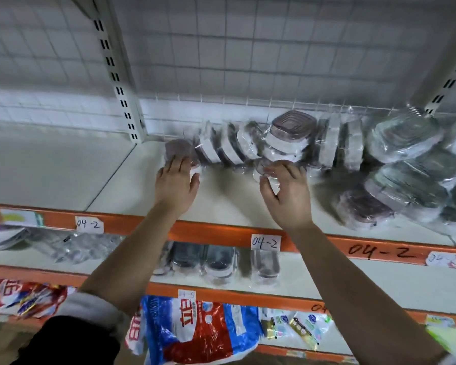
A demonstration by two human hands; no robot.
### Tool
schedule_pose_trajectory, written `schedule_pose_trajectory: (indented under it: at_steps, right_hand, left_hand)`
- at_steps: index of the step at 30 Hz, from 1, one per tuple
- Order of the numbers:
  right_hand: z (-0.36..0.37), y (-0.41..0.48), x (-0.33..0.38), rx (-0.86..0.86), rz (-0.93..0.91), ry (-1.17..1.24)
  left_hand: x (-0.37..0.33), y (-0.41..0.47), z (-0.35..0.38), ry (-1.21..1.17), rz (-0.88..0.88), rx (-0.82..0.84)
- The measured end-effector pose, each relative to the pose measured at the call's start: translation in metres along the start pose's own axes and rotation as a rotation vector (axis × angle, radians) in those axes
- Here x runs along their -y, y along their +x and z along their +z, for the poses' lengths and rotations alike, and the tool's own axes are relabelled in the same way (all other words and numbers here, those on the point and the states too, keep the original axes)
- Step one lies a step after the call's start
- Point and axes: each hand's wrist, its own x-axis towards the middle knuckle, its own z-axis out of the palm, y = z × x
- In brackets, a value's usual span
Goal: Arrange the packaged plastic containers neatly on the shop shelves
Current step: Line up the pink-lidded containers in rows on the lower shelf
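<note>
Top shelf: a row of wrapped containers leans along the back against the wire grid; a loose pile of more packs crowds the right side; a slotted post closes off the left; further packs sit on the shelf below. The left hand lies flat, fingers straight, on the end container of the row; the right hand has fingers and thumb half curled round a small wrapped container just in front of the row.
</note>
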Motion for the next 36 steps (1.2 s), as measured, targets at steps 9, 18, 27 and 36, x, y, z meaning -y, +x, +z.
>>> schedule_pose_trajectory:
  at_steps: [9,18,27,36]
  right_hand:
    - [-0.002,0.047,-0.007,-0.032,0.058,-0.237]
    - [0.013,0.093,-0.016,0.157,0.289,-0.522]
    - [0.014,0.096,-0.018,0.003,0.289,-0.509]
    - [0.001,0.068,-0.019,-0.068,0.158,-0.256]
  left_hand:
    - [0.012,0.016,0.013,0.040,-0.112,-0.113]
    - [0.014,0.013,0.012,-0.067,-0.176,-0.089]
    - [0.010,0.006,0.004,-0.168,-0.138,-0.252]
    - [0.012,-0.002,-0.008,-0.182,-0.131,-0.280]
